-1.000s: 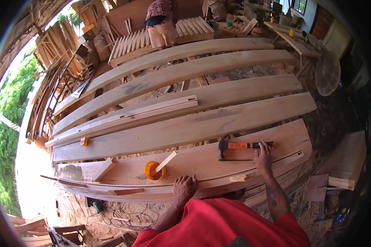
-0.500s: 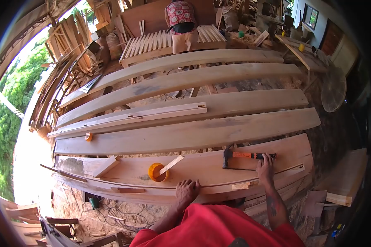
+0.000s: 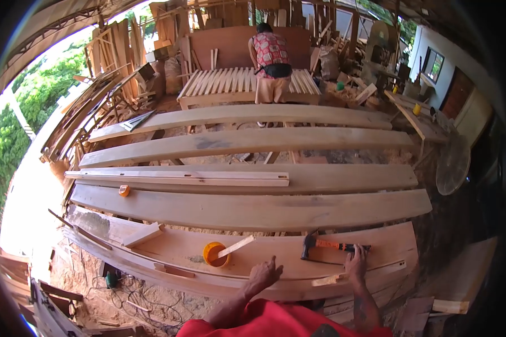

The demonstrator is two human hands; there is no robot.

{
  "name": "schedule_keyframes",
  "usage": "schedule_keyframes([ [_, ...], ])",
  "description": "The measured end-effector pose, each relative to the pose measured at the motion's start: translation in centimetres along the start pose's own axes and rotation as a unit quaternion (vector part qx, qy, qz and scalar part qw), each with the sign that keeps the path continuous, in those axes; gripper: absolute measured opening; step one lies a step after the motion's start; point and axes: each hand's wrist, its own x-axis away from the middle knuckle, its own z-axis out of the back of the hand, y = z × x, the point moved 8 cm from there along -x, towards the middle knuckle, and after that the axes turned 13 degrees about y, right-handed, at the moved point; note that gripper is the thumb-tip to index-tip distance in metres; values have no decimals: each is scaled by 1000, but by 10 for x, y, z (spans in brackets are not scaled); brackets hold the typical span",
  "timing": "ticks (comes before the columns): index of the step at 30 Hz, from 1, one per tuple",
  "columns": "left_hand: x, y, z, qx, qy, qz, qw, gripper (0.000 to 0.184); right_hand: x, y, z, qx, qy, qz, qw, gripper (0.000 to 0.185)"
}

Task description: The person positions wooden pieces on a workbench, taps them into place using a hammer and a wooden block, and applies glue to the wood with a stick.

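My right hand [image 3: 355, 265] is at the handle end of a hammer [image 3: 333, 246] with an orange and black grip, which lies on the nearest plank [image 3: 191, 247]. Its fingers touch or lie just beside the handle; whether they grip it is unclear. Over the near edge of that plank, my left hand [image 3: 265, 275] is raised, a finger pointing out, with nothing in it. Left of it stands an orange pot [image 3: 213, 254] with a flat wooden stick [image 3: 236, 246] leaning in it. A small wood scrap [image 3: 327, 279] sits between my hands, close to the right one.
Several long planks [image 3: 253, 209] lie side by side ahead. An orange tape measure [image 3: 124, 191] rests on one. Another person [image 3: 272, 56] stands at a slatted wooden frame [image 3: 222, 84] at the back. Cables [image 3: 146, 297] lie on the floor at the lower left.
The view has tilted up, so the planks sit lower in the picture. My left hand has lifted from the plank's edge and now points a finger. The other person stands more upright.
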Motion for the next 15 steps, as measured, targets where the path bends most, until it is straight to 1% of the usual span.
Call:
schedule_keyframes([
  [2, -5, 34, 28, 55, 20, 21, 998, 60, -1, -3, 1, -12, 6, 15, 1000, 40],
  [3, -10, 49, 46, 55, 33, 25, 998, 60, 0, 1, -3, -16, -5, 3, 1000, 40],
  [4, -16, 66, 65, 89, 45, 29, 995, 59, -2, 4, -7, -17, -18, -11, 1000, 40],
  [5, -20, 75, 78, 123, 53, 33, 990, 58, -3, 2, -7, -18, -17, -6, 1000, 40],
  [6, -22, 78, 84, 126, 55, 36, 990, 58, -3, 1, -6, -10, -19, -11, 1000, 40],
  [8, -21, 95, 98, 165, 105, -46, 980, 47, -3, 3, -1, 3, -23, -9, 1000, 39],
  [9, -25, 89, 86, 166, 112, -43, 979, 47, -8, 2, -1, -5, -12, -17, 1000, 39],
  [11, -20, 75, 28, 188, 71, -90, 976, 44, -2, 2, -5, -18, -11, -21, 1000, 38],
  [12, -16, 70, 7, 195, 26, -86, 977, 40, -1, 7, -5, -16, -3, -17, 1000, 38],
  [14, -6, 60, -46, 193, 118, -163, 960, 37, -2, 7, -9, -15, 9, -8, 1000, 38],
  [15, -7, 62, -39, 194, 122, -163, 960, 37, -4, 7, -8, 0, 8, -8, 1000, 39],
])
